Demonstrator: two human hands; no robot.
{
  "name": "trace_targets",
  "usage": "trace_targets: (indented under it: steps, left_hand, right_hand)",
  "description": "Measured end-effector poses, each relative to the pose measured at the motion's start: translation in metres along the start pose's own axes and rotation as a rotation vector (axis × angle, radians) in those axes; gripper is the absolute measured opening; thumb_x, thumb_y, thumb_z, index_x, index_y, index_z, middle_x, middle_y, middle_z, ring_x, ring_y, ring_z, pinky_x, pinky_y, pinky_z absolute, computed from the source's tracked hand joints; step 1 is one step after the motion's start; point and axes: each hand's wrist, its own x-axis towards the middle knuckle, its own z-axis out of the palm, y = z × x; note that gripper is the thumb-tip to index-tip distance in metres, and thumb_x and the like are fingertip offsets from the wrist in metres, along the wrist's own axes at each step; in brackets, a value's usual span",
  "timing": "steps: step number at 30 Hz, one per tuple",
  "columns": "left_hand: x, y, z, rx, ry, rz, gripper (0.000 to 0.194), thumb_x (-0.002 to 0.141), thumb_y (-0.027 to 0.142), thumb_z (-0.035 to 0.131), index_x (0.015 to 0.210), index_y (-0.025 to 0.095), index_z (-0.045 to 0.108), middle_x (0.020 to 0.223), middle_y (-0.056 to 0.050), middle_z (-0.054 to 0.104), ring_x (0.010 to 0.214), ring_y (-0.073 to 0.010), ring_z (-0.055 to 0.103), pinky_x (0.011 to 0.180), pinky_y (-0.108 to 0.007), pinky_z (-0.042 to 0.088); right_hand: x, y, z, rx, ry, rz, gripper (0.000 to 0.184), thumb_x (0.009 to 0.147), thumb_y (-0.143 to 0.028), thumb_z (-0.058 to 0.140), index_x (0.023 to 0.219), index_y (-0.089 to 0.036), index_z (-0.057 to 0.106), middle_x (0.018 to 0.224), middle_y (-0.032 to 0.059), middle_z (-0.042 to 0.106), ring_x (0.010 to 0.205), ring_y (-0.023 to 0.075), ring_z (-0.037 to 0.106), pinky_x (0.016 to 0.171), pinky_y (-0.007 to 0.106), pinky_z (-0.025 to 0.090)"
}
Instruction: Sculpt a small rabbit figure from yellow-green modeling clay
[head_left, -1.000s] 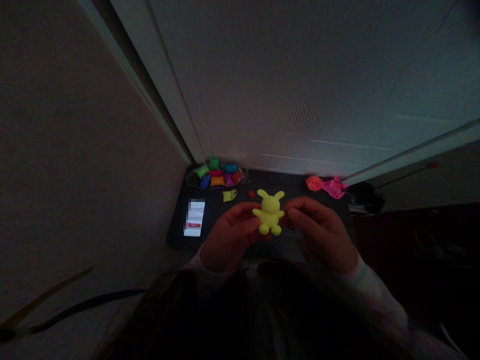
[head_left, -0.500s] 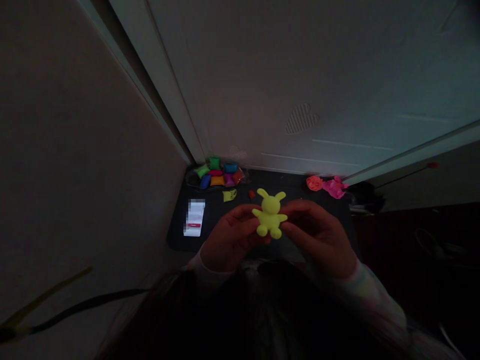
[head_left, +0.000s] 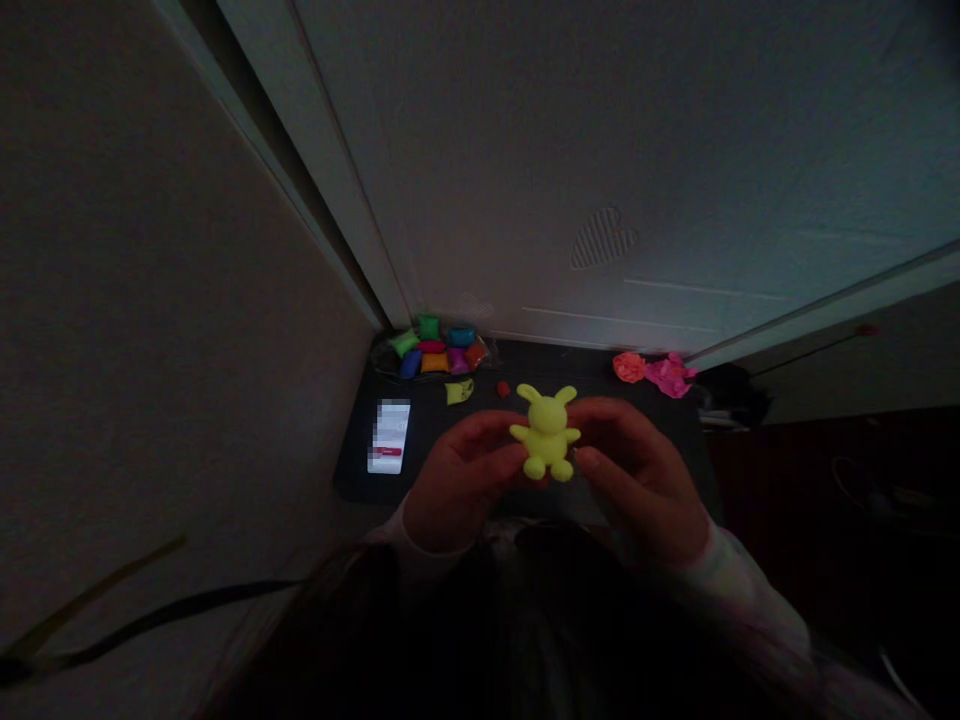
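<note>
A small yellow clay rabbit with two ears, stubby arms and round feet is held upright above a dark tabletop. My left hand grips it from the left with thumb and fingertips. My right hand holds its right side, thumb near the figure's foot. Both hands are in the lower middle of the dim view.
Several coloured clay packets lie at the table's back left, with a yellow scrap and a red bit nearby. A phone lies at the left. Pink and orange wrappers sit at the back right. Walls close in behind and left.
The rabbit has shifted slightly to the right and my right hand has closed in on it, with the thumb now under its right side.
</note>
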Motion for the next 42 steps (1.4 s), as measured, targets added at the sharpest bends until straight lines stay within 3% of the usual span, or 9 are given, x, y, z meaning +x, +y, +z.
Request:
trace_targets:
  steps: [7, 12, 17, 24, 28, 35, 42]
  left_hand:
    - [0.001, -0.002, 0.004, 0.068, 0.024, 0.073, 0.019, 0.06, 0.013, 0.072, 0.077, 0.021, 0.067, 0.07, 0.002, 0.069, 0.058, -0.0087, 0.063, 0.054, -0.016, 0.052]
    - [0.0, -0.001, 0.004, 0.034, 0.028, 0.064, 0.018, 0.061, 0.014, 0.071, 0.077, 0.02, 0.067, 0.075, 0.001, 0.069, 0.061, -0.0099, 0.064, 0.054, -0.017, 0.052]
    - [-0.003, -0.001, 0.003, 0.04, -0.045, 0.085, 0.025, 0.06, 0.019, 0.072, 0.083, 0.02, 0.065, 0.082, -0.001, 0.069, 0.07, -0.0132, 0.064, 0.061, -0.022, 0.052]
    - [-0.016, -0.003, 0.003, 0.215, -0.119, 0.143, 0.037, 0.062, 0.012, 0.07, 0.095, 0.025, 0.06, 0.089, -0.001, 0.068, 0.08, -0.0164, 0.064, 0.072, -0.027, 0.05]
    - [-0.028, -0.001, 0.009, 0.313, -0.115, 0.204, 0.037, 0.064, 0.012, 0.068, 0.098, 0.027, 0.059, 0.098, -0.002, 0.066, 0.09, -0.019, 0.061, 0.079, -0.032, 0.049]
    - [-0.035, 0.002, 0.017, 0.35, -0.143, 0.264, 0.036, 0.068, 0.01, 0.065, 0.098, 0.03, 0.06, 0.097, 0.004, 0.064, 0.09, -0.0117, 0.06, 0.079, -0.019, 0.048]
    - [-0.035, 0.0, 0.019, 0.361, -0.082, 0.302, 0.034, 0.066, 0.01, 0.066, 0.096, 0.027, 0.062, 0.095, 0.0, 0.065, 0.086, -0.0157, 0.062, 0.075, -0.024, 0.051]
  right_hand:
    - [-0.003, 0.003, 0.009, 0.263, 0.013, 0.049, 0.032, 0.077, -0.026, 0.059, 0.108, -0.033, 0.051, 0.101, 0.0003, 0.058, 0.088, 0.0134, 0.058, 0.073, 0.024, 0.049]
    - [-0.004, 0.001, 0.009, 0.23, -0.006, 0.01, 0.047, 0.072, -0.029, 0.064, 0.116, -0.031, 0.046, 0.109, 0.0026, 0.055, 0.095, 0.016, 0.055, 0.077, 0.027, 0.047]
    - [-0.005, -0.001, 0.011, 0.199, 0.004, 0.009, 0.045, 0.074, -0.022, 0.062, 0.115, -0.031, 0.046, 0.107, 0.0024, 0.056, 0.093, 0.0151, 0.056, 0.078, 0.027, 0.047]
    - [-0.012, -0.009, 0.015, 0.13, 0.022, -0.031, 0.046, 0.073, -0.017, 0.061, 0.114, -0.032, 0.046, 0.102, 0.0026, 0.057, 0.088, 0.0158, 0.057, 0.076, 0.029, 0.048]
    - [-0.021, -0.017, 0.016, 0.078, 0.031, -0.08, 0.051, 0.073, -0.014, 0.061, 0.116, -0.034, 0.045, 0.104, 0.0017, 0.056, 0.096, 0.0167, 0.055, 0.083, 0.03, 0.047]
    - [-0.025, -0.026, 0.02, 0.049, 0.039, -0.113, 0.052, 0.072, -0.011, 0.06, 0.115, -0.037, 0.046, 0.102, -0.0009, 0.055, 0.096, 0.0145, 0.054, 0.087, 0.026, 0.046]
    - [-0.024, -0.025, 0.021, 0.026, 0.062, -0.128, 0.051, 0.071, -0.012, 0.062, 0.114, -0.036, 0.047, 0.102, 0.0008, 0.056, 0.095, 0.0155, 0.055, 0.085, 0.027, 0.047]
